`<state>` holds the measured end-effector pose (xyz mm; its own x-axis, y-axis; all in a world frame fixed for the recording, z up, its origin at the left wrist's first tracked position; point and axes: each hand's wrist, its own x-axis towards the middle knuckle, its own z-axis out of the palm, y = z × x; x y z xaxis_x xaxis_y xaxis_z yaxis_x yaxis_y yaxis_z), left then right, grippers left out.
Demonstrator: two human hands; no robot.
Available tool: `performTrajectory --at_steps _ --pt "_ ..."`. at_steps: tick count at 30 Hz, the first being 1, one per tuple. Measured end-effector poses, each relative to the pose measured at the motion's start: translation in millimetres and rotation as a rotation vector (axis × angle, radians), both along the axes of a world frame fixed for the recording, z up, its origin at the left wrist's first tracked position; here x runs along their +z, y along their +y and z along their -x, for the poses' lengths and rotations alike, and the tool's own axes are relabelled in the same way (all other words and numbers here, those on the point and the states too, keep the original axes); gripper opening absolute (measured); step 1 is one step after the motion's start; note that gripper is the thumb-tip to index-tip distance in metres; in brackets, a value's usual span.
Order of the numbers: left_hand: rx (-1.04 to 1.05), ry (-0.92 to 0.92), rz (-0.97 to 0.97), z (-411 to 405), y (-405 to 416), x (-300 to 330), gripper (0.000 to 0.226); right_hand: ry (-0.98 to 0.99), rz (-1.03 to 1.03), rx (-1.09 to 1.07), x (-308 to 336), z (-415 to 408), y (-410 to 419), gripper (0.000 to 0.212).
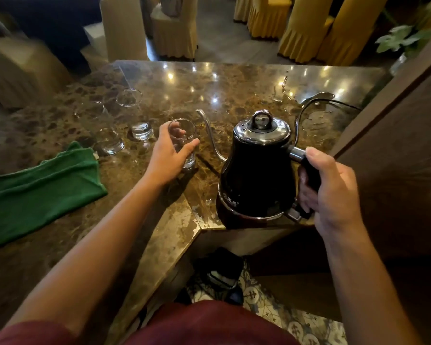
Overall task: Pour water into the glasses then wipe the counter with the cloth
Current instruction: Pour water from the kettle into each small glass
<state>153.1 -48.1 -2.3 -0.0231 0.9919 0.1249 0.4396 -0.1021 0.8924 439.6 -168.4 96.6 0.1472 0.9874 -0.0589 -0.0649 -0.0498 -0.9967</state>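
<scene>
A black gooseneck kettle point(256, 175) with a chrome lid sits on its base at the counter's near right corner. My right hand point(331, 190) grips its black handle. The thin spout curves left toward a clear glass point(184, 143) that stands upright on the brown marble counter point(209, 85). My left hand point(171, 150) holds that glass from the left side, fingers curled round it. Two more clear glasses point(135, 118) point(102, 130) stand further left, each with a little water at the bottom. A green cloth point(40, 185) lies flat at the counter's left edge.
Spilled water point(284, 93) glistens on the counter behind the kettle, beside its power cord point(343, 104). A dark wooden panel point(396, 158) rises at the right. Chairs in cream and yellow covers point(306, 28) stand beyond the counter's far edge.
</scene>
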Motion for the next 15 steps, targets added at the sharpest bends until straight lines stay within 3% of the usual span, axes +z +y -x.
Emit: performTrajectory --at_steps 9,15 --pt "-0.089 -0.036 0.052 7 -7 4 0.062 -0.151 -0.170 0.013 18 -2 12 0.062" --pt "-0.125 -0.034 0.069 11 -8 8 0.063 -0.308 -0.229 0.054 31 0 15 0.057"
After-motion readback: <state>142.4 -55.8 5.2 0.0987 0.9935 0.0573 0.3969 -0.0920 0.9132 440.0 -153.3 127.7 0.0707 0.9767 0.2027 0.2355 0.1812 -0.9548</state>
